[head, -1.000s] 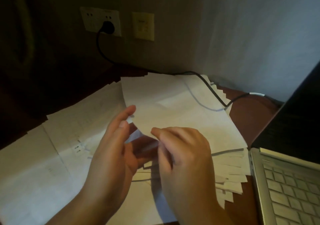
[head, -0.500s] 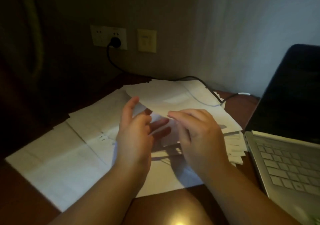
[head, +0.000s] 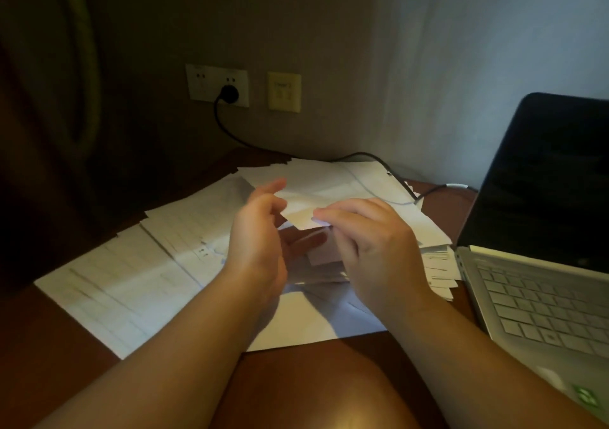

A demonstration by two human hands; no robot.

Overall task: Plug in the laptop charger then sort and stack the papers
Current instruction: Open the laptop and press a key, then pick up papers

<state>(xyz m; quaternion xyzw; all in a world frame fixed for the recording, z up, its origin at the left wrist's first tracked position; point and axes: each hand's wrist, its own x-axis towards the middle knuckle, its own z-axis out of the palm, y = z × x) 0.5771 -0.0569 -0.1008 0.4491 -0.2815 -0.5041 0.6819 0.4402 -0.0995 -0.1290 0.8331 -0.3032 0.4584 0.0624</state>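
Observation:
White papers (head: 138,277) lie spread over the brown table (head: 313,382). A raised sheet (head: 333,191) curls up in the middle. My right hand (head: 372,247) pinches its near corner between thumb and fingers. My left hand (head: 260,237) is beside that sheet at its left edge, fingers loosely bent and spread, its palm facing right. A fanned stack of papers (head: 438,270) shows under and right of my right hand. The black charger plug (head: 229,93) sits in the wall socket (head: 216,85), and its cable (head: 372,158) runs along the wall over the papers toward the laptop (head: 540,263).
The open laptop stands at the right, dark screen up, keyboard near the table's right edge. A yellowish wall plate (head: 284,92) is right of the socket. A dark curtain (head: 49,99) hangs at the left. Bare table surface (head: 313,382) shows between my forearms.
The view has pulled back and up. The raised sheet has come lower and flatter, and my right hand now pinches its corner; my left hand has opened beside it.

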